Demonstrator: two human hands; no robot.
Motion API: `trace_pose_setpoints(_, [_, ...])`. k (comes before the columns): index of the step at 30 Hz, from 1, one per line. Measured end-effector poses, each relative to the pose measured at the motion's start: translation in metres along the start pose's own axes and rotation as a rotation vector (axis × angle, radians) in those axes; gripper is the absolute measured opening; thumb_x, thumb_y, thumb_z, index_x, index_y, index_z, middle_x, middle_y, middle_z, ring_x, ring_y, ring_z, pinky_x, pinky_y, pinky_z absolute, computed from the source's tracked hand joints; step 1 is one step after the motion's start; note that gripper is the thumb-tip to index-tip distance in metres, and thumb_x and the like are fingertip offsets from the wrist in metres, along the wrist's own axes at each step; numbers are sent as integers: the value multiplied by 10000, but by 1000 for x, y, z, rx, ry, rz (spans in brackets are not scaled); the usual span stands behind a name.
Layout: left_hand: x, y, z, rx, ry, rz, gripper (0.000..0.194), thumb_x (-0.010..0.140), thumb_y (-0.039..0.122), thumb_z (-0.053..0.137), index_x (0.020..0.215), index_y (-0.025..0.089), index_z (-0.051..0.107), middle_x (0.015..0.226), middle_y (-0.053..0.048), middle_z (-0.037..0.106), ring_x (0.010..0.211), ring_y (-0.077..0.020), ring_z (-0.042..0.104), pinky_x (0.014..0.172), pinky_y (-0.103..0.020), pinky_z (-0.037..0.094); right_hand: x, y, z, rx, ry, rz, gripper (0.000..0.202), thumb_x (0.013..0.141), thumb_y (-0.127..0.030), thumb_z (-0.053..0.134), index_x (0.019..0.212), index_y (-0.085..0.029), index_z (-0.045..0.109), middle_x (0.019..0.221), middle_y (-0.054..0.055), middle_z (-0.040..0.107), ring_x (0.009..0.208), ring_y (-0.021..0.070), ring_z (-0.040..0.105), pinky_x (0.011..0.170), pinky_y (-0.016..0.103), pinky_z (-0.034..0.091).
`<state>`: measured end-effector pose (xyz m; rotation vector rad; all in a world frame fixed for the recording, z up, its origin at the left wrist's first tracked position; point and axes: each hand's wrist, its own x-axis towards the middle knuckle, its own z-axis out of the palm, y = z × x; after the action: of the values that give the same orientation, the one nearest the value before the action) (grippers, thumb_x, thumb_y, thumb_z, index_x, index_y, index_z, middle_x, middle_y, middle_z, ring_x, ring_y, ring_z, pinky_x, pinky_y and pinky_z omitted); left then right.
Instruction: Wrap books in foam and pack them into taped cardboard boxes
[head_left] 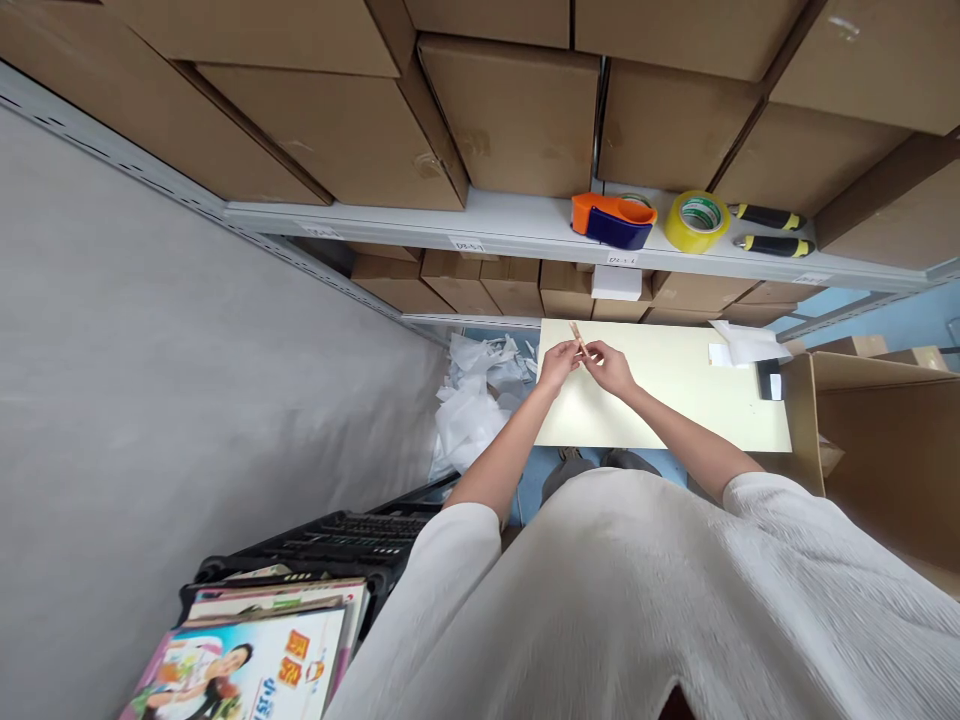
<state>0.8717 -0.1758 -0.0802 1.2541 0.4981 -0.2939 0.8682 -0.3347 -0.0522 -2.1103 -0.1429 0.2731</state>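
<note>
Over the far left part of a cream-coloured board [675,400], my hands meet around a thin, narrow brownish strip [576,332]. Its kind is too small to make out. My left hand [559,364] pinches it from the left, fingers closed. From the other side, my right hand [609,368] grips it with thumb and fingertips. The strip's upper end sticks out beyond the fingers, tilted up and to the left; the rest is partly hidden by them.
A shelf [517,212] with cardboard boxes holds a tape dispenser [613,220], a tape roll [696,221] and two yellow-black cutters [772,245]. White wrapping scraps [472,410] lie left of the board. An open carton [814,420] stands right; a black crate [315,545] of books sits lower left.
</note>
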Motion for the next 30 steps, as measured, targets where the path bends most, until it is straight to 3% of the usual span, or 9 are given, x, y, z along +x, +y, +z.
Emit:
trace_pose_setpoints(3, [4, -3, -4, -13, 31, 46, 290, 903, 449, 826, 942, 192, 698, 1017, -98, 818, 963, -230, 780, 923, -379, 617, -6, -1, 7, -113, -67, -137, 235, 962, -348, 672, 1144, -263, 793, 1255, 111, 780, 1158, 305, 697, 1099, 460, 526])
trace_pose_setpoints(6, [11, -8, -13, -2, 76, 69, 282, 887, 445, 816, 933, 204, 677, 1013, -89, 819, 942, -231, 777, 896, -378, 630, -6, 5, 8, -145, -98, -151, 231, 971, -306, 656, 1141, -257, 805, 1307, 120, 753, 1226, 314, 675, 1150, 470, 502])
trace_pose_setpoints(12, [15, -13, -27, 10, 106, 42, 267, 886, 436, 782, 990, 217, 670, 1055, -85, 818, 937, -227, 784, 905, -400, 637, -2, 24, 1, -89, 14, 76, 171, 898, -299, 664, 1058, -247, 693, 1230, 100, 739, 1072, 271, 708, 1000, 433, 562])
trace_pose_setpoints(15, [14, -14, -30, 6, 95, 4, 268, 883, 438, 784, 981, 217, 669, 1034, -86, 817, 927, -231, 783, 897, -394, 635, -4, 29, 2, -5, 3, 219, 117, 857, -311, 674, 932, -276, 591, 1007, 32, 763, 966, 244, 717, 886, 383, 563])
trace_pose_setpoints(19, [12, -20, -33, 37, 70, -31, 305, 830, 450, 836, 939, 209, 683, 943, -83, 807, 910, -268, 785, 894, -431, 635, -5, 36, 11, 127, -49, 354, 174, 781, -289, 680, 835, -288, 514, 718, -41, 690, 768, 208, 683, 787, 338, 540])
trace_pose_setpoints(24, [13, -40, -34, 29, 108, -63, 277, 764, 334, 881, 954, 202, 730, 901, -68, 814, 923, -267, 789, 906, -422, 643, -7, 54, 25, 134, -18, 430, 192, 727, -311, 692, 807, -292, 519, 667, -48, 648, 733, 207, 659, 739, 324, 528])
trace_pose_setpoints(30, [15, -65, -41, 82, 138, -47, 264, 729, 123, 808, 976, 204, 760, 1070, -91, 831, 1141, -308, 776, 1062, -446, 601, -9, 75, 45, 121, -3, 467, 152, 729, -324, 651, 821, -291, 533, 721, -34, 685, 771, 209, 674, 784, 332, 549])
